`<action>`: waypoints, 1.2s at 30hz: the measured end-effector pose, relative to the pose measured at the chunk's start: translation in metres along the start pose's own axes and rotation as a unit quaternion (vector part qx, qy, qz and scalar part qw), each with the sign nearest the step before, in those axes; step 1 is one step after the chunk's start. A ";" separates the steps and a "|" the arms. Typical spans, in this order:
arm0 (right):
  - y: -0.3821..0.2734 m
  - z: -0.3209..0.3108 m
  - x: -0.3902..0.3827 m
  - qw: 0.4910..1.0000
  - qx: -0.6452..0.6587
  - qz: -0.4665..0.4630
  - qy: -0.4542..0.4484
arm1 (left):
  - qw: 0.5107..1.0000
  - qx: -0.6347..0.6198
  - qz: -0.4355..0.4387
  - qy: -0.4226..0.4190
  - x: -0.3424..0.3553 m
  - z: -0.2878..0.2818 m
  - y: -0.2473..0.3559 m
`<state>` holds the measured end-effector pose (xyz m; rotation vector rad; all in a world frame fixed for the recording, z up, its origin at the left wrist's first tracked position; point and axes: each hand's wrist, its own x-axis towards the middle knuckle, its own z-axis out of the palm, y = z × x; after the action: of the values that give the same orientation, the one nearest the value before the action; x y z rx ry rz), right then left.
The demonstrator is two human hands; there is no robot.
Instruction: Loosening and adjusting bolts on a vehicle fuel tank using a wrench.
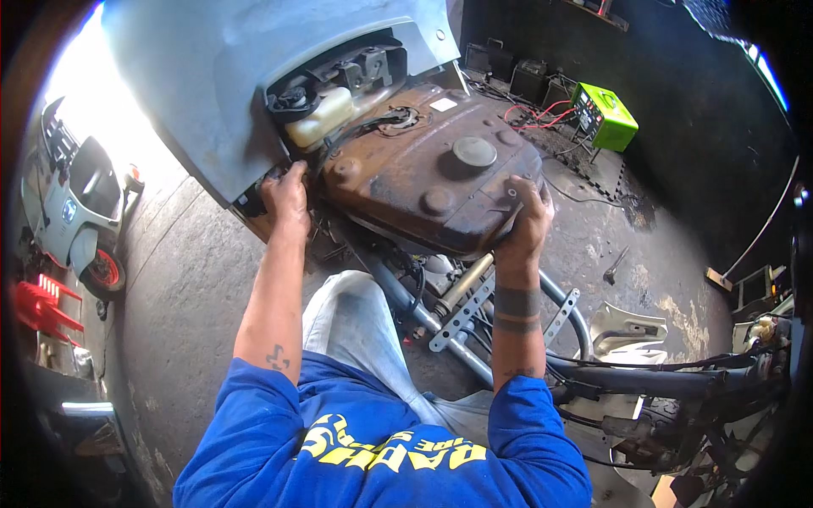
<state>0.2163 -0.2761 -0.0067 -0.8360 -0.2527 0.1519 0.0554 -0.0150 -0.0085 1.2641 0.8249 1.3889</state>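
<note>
A rusty brown fuel tank (381, 186) with a round cap (473, 152) sits over a scooter frame in front of me. My right hand (527, 216) is closed round its right edge, thumb on top and the other fingers hidden below. My left hand (288, 199) is closed at the lower corner of a large grey body panel (203, 93), just beside the tank's left end; its fingertips are partly hidden. A whitish plastic reservoir (322, 118) shows in the panel's opening, behind the tank. Black wiring (373, 127) runs over the tank's top.
Grey frame tubes with a perforated bracket (461, 313) lie below the tank, by my knee. A green battery charger (603, 117) with red cables stands at back right, near dark batteries (529, 78). Another scooter (80, 203) and a red plastic object (49, 309) are at left.
</note>
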 end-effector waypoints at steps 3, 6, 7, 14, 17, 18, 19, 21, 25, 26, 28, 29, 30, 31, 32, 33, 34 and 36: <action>0.000 -0.004 -0.001 1.000 0.001 0.004 0.011 | 0.999 -0.026 -0.018 -0.008 -0.001 0.003 0.000; 0.005 0.007 -0.004 1.000 0.006 0.000 0.002 | 0.998 -0.024 -0.049 0.012 0.008 -0.004 -0.004; 0.005 0.004 -0.004 1.000 0.013 -0.002 0.000 | 0.998 -0.014 -0.059 0.021 0.006 -0.002 -0.003; 0.000 0.000 -0.002 1.000 -0.005 0.001 -0.006 | 0.999 -0.029 -0.035 0.002 -0.002 0.000 0.003; 0.002 0.001 -0.003 1.000 -0.018 0.003 -0.005 | 0.998 -0.012 -0.054 -0.015 0.006 -0.008 -0.007; 0.001 0.003 -0.004 1.000 -0.002 0.004 -0.007 | 0.999 -0.016 -0.044 -0.007 0.008 -0.006 -0.009; 0.001 0.003 -0.003 1.000 0.013 0.005 -0.008 | 0.999 -0.021 -0.036 -0.001 0.008 -0.003 -0.009; 0.001 0.001 -0.002 1.000 0.001 0.003 -0.001 | 0.999 0.010 -0.041 -0.003 0.007 -0.001 -0.003; 0.002 0.003 0.000 1.000 -0.004 0.012 0.005 | 0.996 0.038 0.070 0.038 0.005 0.004 -0.009; 0.001 0.004 -0.001 1.000 -0.004 0.012 0.006 | 0.996 0.038 0.070 0.037 0.005 0.002 -0.011; 0.001 0.006 -0.003 1.000 0.004 0.008 0.013 | 0.999 -0.025 0.004 -0.026 0.006 -0.007 -0.014; 0.000 0.006 -0.003 1.000 0.005 0.007 0.015 | 0.999 -0.024 0.004 -0.028 0.008 -0.007 -0.013; 0.000 0.006 -0.003 1.000 -0.004 0.004 0.012 | 0.999 -0.029 -0.016 -0.027 0.010 -0.007 -0.013; -0.001 0.005 -0.004 1.000 -0.014 0.002 0.008 | 0.999 -0.032 -0.037 -0.024 0.009 -0.006 -0.012; -0.002 0.006 -0.004 1.000 -0.015 0.003 0.010 | 0.998 -0.031 -0.038 -0.025 0.007 -0.004 -0.010; -0.002 0.007 -0.005 1.000 -0.011 0.001 0.011 | 1.000 -0.007 -0.024 0.000 0.005 -0.001 -0.006; -0.002 0.007 -0.006 1.000 -0.008 -0.001 0.012 | 1.000 0.018 -0.010 0.024 0.003 0.001 -0.004; 0.000 0.005 -0.004 1.000 -0.013 0.000 0.015 | 0.999 0.022 0.026 0.028 0.007 0.002 -0.014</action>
<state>0.2113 -0.2730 -0.0042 -0.8636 -0.2274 0.1370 0.0611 -0.0050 -0.0192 1.2922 0.8700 1.4599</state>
